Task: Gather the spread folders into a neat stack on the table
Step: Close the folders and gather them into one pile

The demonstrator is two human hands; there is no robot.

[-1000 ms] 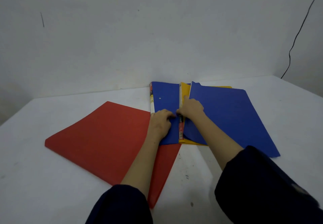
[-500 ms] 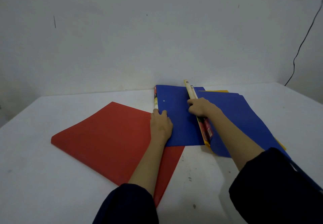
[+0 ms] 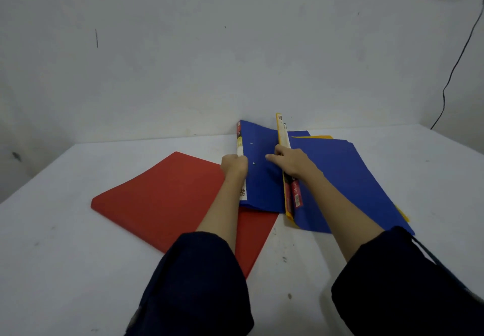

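A red folder [image 3: 167, 199] lies flat on the white table [image 3: 52, 270], left of centre. Over its right corner sits a blue folder [image 3: 262, 178] with a white labelled spine, and my left hand [image 3: 234, 165] grips that spine edge. To the right lie a yellow folder [image 3: 284, 136] and another blue folder [image 3: 348, 178] on top of it. My right hand [image 3: 290, 160] holds the yellow folder's spine, which is tilted up off the table. Yellow edges show at the back and at the far right.
The table meets a plain grey wall [image 3: 235, 47] just behind the folders. A black cable [image 3: 455, 65] hangs down the wall at the right. Bare table surface lies in front and to both sides.
My right hand has swung the yellow and blue pair to the right and lifted its spine. My left hand moved from the middle of the left blue folder to its spine edge.
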